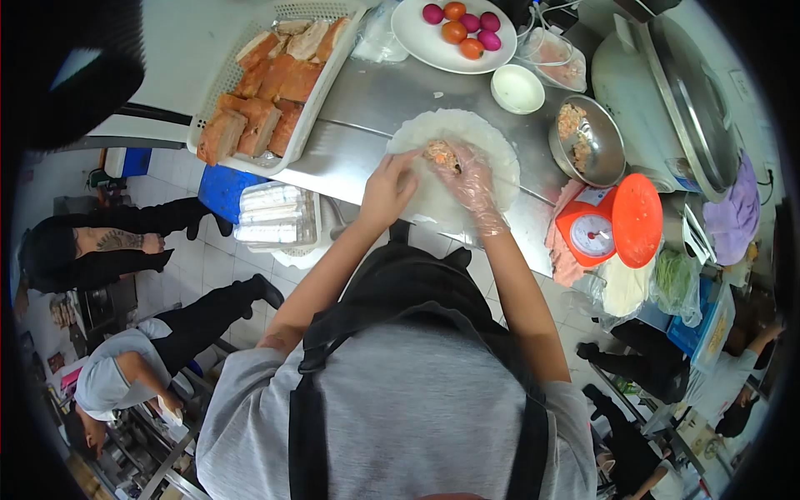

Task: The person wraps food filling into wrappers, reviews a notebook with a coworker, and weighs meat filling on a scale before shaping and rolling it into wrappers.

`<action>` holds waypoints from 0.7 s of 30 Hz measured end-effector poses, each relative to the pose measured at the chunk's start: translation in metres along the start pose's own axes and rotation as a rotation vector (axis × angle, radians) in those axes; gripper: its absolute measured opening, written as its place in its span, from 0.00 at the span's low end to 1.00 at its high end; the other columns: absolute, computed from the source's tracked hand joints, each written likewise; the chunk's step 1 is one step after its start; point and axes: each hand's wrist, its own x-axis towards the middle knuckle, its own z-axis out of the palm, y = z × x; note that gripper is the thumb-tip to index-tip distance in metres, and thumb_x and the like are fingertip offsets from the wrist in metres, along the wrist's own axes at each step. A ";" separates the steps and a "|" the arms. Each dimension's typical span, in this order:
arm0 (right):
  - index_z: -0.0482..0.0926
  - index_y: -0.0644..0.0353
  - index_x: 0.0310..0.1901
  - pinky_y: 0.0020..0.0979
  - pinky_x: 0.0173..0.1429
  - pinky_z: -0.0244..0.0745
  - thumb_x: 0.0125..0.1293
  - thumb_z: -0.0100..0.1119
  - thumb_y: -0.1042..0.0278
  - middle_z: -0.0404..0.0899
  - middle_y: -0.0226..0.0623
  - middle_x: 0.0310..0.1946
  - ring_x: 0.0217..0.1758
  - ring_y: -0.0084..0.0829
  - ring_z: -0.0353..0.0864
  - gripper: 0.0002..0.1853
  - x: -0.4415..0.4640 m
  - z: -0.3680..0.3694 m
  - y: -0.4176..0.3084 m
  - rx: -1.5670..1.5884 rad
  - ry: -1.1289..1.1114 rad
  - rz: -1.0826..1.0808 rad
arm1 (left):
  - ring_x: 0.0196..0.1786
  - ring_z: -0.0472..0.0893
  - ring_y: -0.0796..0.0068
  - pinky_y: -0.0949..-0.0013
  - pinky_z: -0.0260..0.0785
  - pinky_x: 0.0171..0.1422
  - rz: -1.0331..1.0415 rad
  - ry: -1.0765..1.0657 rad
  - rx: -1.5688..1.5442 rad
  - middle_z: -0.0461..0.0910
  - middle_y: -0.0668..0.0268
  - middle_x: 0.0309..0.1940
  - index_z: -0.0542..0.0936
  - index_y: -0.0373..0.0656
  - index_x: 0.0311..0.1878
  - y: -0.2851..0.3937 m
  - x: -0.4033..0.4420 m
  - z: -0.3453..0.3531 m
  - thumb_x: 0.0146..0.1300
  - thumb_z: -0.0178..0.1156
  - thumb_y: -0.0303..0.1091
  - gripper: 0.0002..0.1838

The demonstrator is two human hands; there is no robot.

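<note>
A round, pale wrapper sheet (492, 142) lies flat on the steel counter (354, 108). On it sits a lump of pinkish-orange minced filling (439, 153). My right hand (472, 185), in a clear plastic glove, cups the lump from the right with its fingers curled against it. Bare, my left hand (388, 188) is at the sheet's left part, fingers stretched toward the lump. Whether its fingertips touch the filling, I cannot tell. More of the same mince is in a metal bowl (614, 148) to the right.
A white perforated basket (302, 133) of browned meat slabs stands left. At the back are a plate (408, 37) with several coloured eggs and a small white bowl (517, 89). An orange scale (575, 229) and large pot (625, 92) stand right. Other people work nearby.
</note>
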 end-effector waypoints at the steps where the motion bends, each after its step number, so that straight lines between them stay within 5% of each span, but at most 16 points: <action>1: 0.77 0.55 0.55 0.43 0.58 0.70 0.52 0.69 0.64 0.78 0.47 0.48 0.55 0.49 0.74 0.26 -0.001 0.007 0.005 -0.005 0.018 0.005 | 0.50 0.75 0.56 0.60 0.69 0.54 0.023 -0.002 -0.002 0.74 0.57 0.47 0.77 0.51 0.56 0.004 0.006 -0.002 0.57 0.62 0.29 0.21; 8: 0.80 0.55 0.52 0.44 0.61 0.69 0.50 0.72 0.63 0.77 0.50 0.47 0.54 0.52 0.73 0.25 -0.001 0.008 0.005 -0.031 0.017 -0.077 | 0.52 0.74 0.61 0.64 0.69 0.57 0.305 -0.158 0.084 0.72 0.59 0.51 0.84 0.54 0.50 -0.027 0.060 -0.006 0.52 0.69 0.33 0.19; 12: 0.80 0.55 0.51 0.43 0.61 0.69 0.49 0.73 0.61 0.76 0.50 0.48 0.54 0.52 0.73 0.25 0.003 0.006 -0.013 -0.076 0.128 0.062 | 0.52 0.74 0.64 0.65 0.68 0.59 0.292 -0.266 -0.070 0.72 0.61 0.52 0.84 0.54 0.49 -0.041 0.071 -0.015 0.50 0.71 0.32 0.20; 21: 0.82 0.55 0.48 0.39 0.60 0.70 0.52 0.71 0.61 0.78 0.45 0.47 0.55 0.43 0.74 0.20 0.007 0.044 0.002 0.161 -0.060 0.201 | 0.49 0.74 0.68 0.69 0.68 0.57 0.278 -0.230 -0.247 0.75 0.62 0.49 0.87 0.53 0.44 -0.058 0.073 -0.015 0.53 0.70 0.30 0.13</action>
